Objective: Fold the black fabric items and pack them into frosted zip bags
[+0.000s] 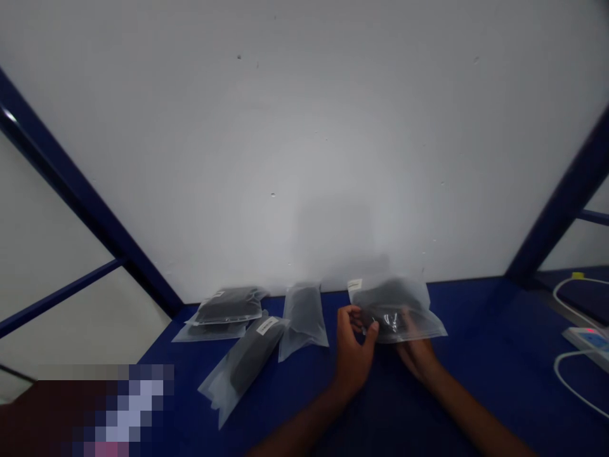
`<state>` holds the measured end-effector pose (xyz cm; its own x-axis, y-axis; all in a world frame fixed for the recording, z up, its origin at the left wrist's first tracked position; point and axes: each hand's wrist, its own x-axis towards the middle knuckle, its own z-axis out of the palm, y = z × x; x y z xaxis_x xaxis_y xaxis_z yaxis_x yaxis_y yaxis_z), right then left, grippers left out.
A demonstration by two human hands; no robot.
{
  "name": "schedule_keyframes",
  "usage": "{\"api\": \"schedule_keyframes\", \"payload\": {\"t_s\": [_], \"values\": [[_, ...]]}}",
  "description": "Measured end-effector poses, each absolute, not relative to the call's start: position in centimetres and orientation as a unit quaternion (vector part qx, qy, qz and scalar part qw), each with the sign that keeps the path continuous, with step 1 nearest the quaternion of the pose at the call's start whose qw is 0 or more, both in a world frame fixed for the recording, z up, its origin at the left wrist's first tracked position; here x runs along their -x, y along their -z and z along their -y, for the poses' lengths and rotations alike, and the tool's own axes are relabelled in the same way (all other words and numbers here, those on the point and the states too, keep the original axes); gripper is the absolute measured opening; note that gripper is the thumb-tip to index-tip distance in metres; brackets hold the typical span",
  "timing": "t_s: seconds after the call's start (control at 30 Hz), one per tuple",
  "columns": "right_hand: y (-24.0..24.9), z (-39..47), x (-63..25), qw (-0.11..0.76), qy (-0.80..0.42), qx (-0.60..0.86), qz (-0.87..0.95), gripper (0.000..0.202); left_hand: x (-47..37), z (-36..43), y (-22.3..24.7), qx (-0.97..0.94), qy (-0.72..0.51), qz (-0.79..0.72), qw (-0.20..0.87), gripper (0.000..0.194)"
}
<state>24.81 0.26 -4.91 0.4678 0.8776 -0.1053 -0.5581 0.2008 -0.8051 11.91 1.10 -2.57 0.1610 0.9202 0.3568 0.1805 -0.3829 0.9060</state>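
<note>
Holding a clear bag of dark material, both hands grip it.

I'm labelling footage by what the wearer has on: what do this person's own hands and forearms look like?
The left hand and right hand are ungloved. The left forearm and right forearm are bare as far as the picture shows, with no sleeve, watch, bracelet or cable visible. No ring or marking shows, though some fingers are too hidden or hazy to be sure.
</note>
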Motion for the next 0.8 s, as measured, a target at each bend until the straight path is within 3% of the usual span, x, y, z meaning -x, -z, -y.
{"api": "schedule_keyframes", "payload": {"t_s": [0.3, 0.47, 0.63, 0.8], "values": [[5.0, -0.9, -26.4, 0.770, -0.516, 0.352, 0.134, 0.040, -12.2, -1.8, 3.7, -0.673, -0.328, -0.369, 0.551, 0.014], [4.9, -0.8, -26.3, 0.753, -0.536, 0.351, 0.149, 0.035, -12.3, -2.6, 4.6, -0.599, -0.373, -0.433, 0.561, 0.027], [4.3, -0.4, -26.3, 0.724, -0.561, 0.354, 0.188, 0.036, -12.3, -2.7, 4.5, -0.651, -0.316, -0.344, 0.598, 0.029], [4.4, 0.2, -27.1, 0.739, -0.484, 0.427, 0.194, 0.035, -12.3, -1.0, 4.0, -0.741, -0.272, -0.280, 0.546, 0.025]]}}
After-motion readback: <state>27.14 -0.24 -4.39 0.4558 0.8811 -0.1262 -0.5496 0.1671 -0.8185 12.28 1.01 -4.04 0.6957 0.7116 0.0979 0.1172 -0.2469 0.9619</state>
